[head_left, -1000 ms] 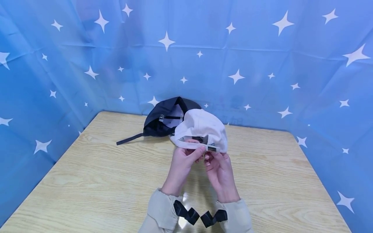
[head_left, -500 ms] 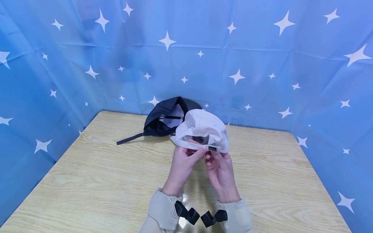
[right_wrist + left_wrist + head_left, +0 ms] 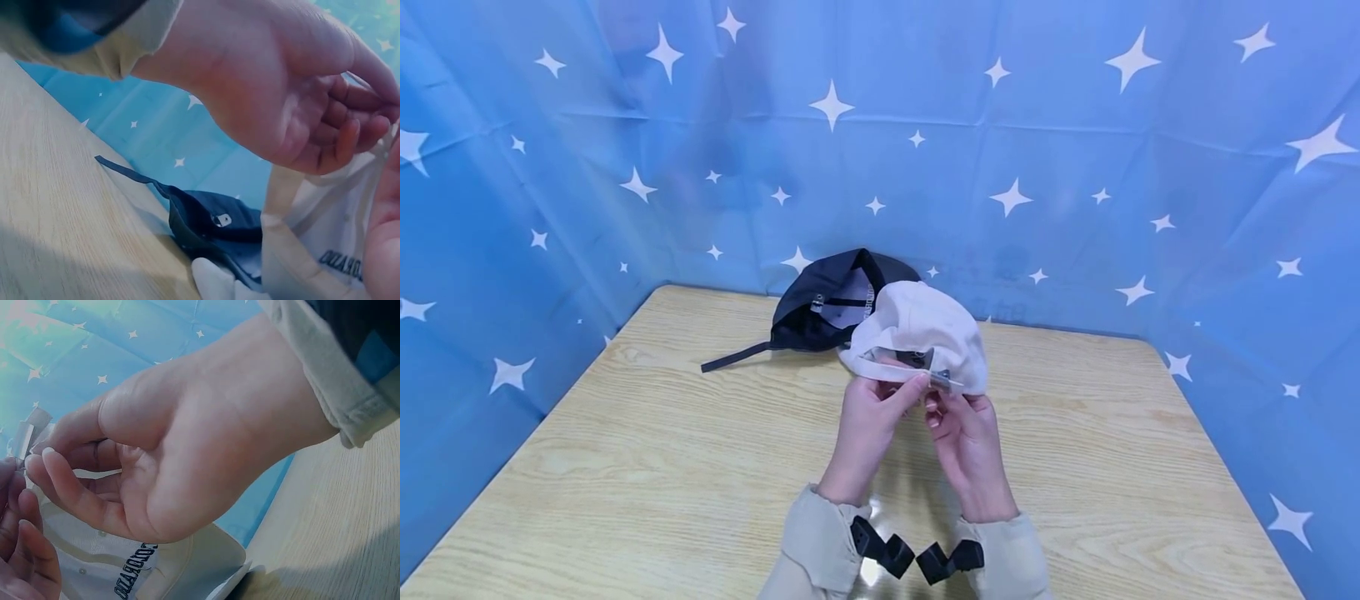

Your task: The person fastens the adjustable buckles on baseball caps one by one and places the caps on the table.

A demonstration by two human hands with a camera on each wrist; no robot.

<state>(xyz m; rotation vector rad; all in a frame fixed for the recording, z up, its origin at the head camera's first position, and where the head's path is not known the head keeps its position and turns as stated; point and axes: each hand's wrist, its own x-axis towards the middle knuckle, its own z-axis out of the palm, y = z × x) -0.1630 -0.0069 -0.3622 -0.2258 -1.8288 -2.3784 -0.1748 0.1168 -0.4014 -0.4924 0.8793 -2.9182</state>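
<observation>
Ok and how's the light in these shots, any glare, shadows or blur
Head view: glare on the table between the sleeves; left wrist view: backdrop washed pale at top left, table shadowed at lower right; right wrist view: table shadowed at lower left, a blurred dark shape at upper left, soft lettering inside the white cap.

A pale wood-grain table [image 3: 625, 467] is stretching beneath the fingers [image 3: 81, 500], its rounded far corners [image 3: 1135, 347] lying beyond them. Blue cloth [image 3: 880, 158] bearing white four-pointed stars [image 3: 832, 106] is hanging behind and on either side, creasing faintly. Glare [image 3: 869, 572] is shining off the table nearer than the fingers.
</observation>
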